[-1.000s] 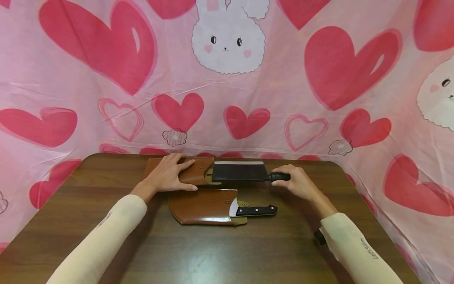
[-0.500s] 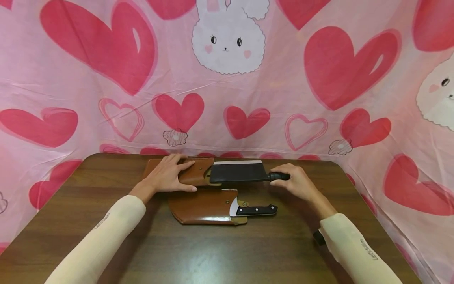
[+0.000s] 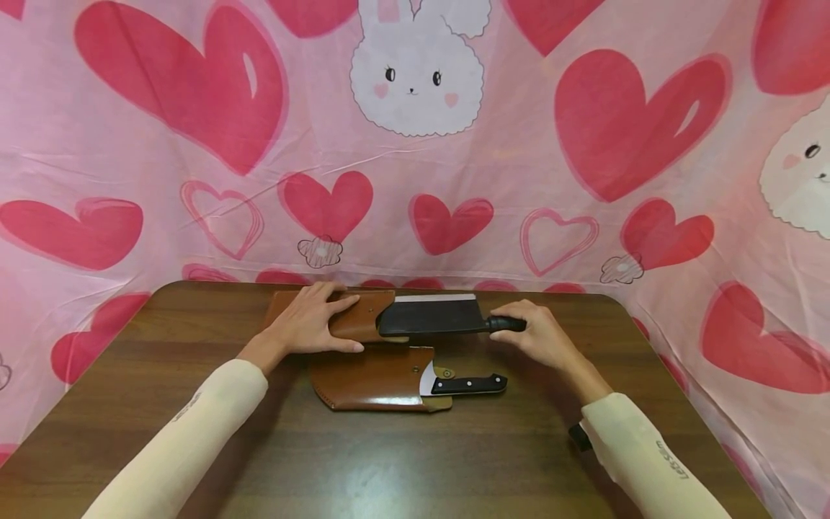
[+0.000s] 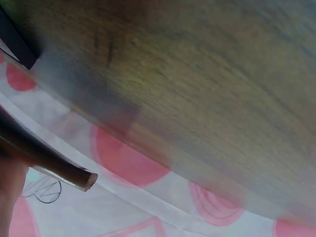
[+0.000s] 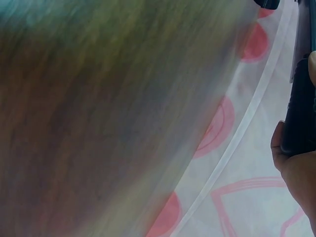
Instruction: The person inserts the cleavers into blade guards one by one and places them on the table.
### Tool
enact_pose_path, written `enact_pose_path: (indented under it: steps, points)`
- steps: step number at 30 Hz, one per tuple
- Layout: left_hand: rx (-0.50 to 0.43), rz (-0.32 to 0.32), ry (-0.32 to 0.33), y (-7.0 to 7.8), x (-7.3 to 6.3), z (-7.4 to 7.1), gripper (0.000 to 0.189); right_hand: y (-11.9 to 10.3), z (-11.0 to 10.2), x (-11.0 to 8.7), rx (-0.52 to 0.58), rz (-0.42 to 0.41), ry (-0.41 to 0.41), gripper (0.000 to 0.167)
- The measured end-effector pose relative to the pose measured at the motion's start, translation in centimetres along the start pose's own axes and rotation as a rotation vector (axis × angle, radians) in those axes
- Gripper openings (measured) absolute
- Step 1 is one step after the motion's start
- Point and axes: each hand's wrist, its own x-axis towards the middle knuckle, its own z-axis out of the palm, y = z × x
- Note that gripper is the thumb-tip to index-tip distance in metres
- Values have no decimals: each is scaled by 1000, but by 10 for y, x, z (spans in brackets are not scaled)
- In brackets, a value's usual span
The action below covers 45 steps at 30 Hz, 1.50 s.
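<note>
My left hand [image 3: 310, 317] rests with spread fingers on a brown leather sheath [image 3: 364, 317] at the table's back edge; its thumb lies along the near side. My right hand [image 3: 541, 335] grips the black handle [image 3: 507, 323] of a cleaver with a dark blade [image 3: 431, 317] and a pale upper edge. The blade's left end is at the sheath's mouth, seemingly just inside. In the right wrist view, fingers wrap the cleaver handle [image 5: 298, 116]. Nearer lies a second brown sheath [image 3: 376, 378] with a black riveted knife handle [image 3: 470, 385] sticking out.
A dark object [image 3: 580, 437] is partly hidden under the right forearm. The wooden table [image 3: 389, 468] ends at a pink heart-print cloth [image 3: 415, 158] hung behind it.
The cleaver has shifted slightly left, and its blade end has come to the sheath's mouth, covering the inner flap. The left hand and sheath have barely moved.
</note>
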Motion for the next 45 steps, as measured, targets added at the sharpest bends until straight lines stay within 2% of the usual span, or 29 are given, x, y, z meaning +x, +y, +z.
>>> enact_pose_path:
  steps: [9,22,30,38,45]
  points:
    - [-13,8,6,-1,-2,1,105,-4,3,0,-2,-2,-7,35]
    - [4,21,30,1,-1,1,106,-8,6,0,-24,-29,13,36]
    - [10,33,42,4,1,2,107,-11,7,0,-16,-16,3,36]
    - [15,43,49,5,1,3,105,-12,12,2,-17,-51,18,36]
    - [13,43,52,6,2,3,106,-13,13,3,-16,-41,13,36]
